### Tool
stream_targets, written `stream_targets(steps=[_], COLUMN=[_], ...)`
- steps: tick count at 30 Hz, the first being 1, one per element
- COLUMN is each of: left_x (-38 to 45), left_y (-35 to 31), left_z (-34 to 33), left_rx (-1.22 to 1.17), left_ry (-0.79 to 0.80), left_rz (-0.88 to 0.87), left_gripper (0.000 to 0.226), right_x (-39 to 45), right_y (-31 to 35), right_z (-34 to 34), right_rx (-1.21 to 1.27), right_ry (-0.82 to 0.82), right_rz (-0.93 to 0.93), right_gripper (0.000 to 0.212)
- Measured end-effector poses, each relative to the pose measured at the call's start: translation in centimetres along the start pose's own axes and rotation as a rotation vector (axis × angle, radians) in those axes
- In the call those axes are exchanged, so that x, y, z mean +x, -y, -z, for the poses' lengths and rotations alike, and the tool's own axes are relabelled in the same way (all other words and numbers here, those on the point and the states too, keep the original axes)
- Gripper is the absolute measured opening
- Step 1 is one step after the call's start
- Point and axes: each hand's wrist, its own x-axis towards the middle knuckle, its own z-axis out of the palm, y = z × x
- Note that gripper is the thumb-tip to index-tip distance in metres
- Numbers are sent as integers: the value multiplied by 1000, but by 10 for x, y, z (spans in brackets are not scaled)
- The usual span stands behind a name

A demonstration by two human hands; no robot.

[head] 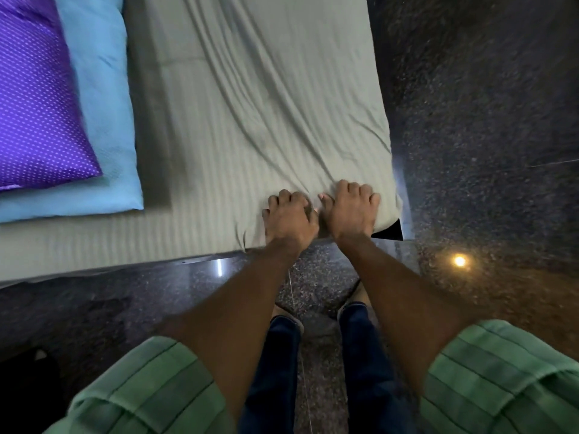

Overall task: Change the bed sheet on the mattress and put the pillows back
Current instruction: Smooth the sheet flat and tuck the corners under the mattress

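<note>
Head: both hands (319, 211) grip sheet (250, 104).

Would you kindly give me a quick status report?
Left hand and right hand grip sheet at mattress corner. Wrinkles remain. Pillows stacked left.

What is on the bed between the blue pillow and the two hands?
Head view: only wrinkled grey-green striped bed sheet lies between the light blue pillow and the left hand and right hand.

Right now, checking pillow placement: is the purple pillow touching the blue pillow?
Touching: the head view shows the purple pillow lying directly on the blue pillow, overlapping it.
</note>
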Motion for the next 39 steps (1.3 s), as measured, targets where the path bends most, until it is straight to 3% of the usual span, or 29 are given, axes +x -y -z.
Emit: stream_targets(steps=[3, 7, 11, 15, 19, 26, 29, 33, 39], left_x=[-4, -7, -7, -5, -6, 3, 6, 6, 14], left_y=[-15, -34, -42, -42, -47, -72, -81, -88, -100], left_z=[-7, -11, -12, -13, -16, -19, -24, -28, -32], left_rx=[34, 47, 58, 52, 43, -36, -19, 25, -33], left_ry=[-27, -34, 1, 39, 1, -27, -50, -70, -105], left_rz=[79, 124, 107, 89, 74, 63, 99, 75, -41], left_gripper=[37, 38, 36, 35, 33, 28, 28, 31, 34], right_x=[11, 20, 17, 11, 14, 26, 33, 27, 43], right_y=[-10, -33, -41, -52, -58, -76, -96, -99, -111], right_z=[2, 6, 4, 2, 10, 5, 9, 10, 15], right_rx=[-9, -56, 60, 308, 260, 59, 29, 235, 559], right_ry=[26, 32, 22, -28, -18, -14, -52, -30, 150], right_rz=[209, 320, 204, -41, -197, 134, 186, 50, -243], right_gripper=[20, 15, 17, 25, 47, 19, 11, 15, 40])
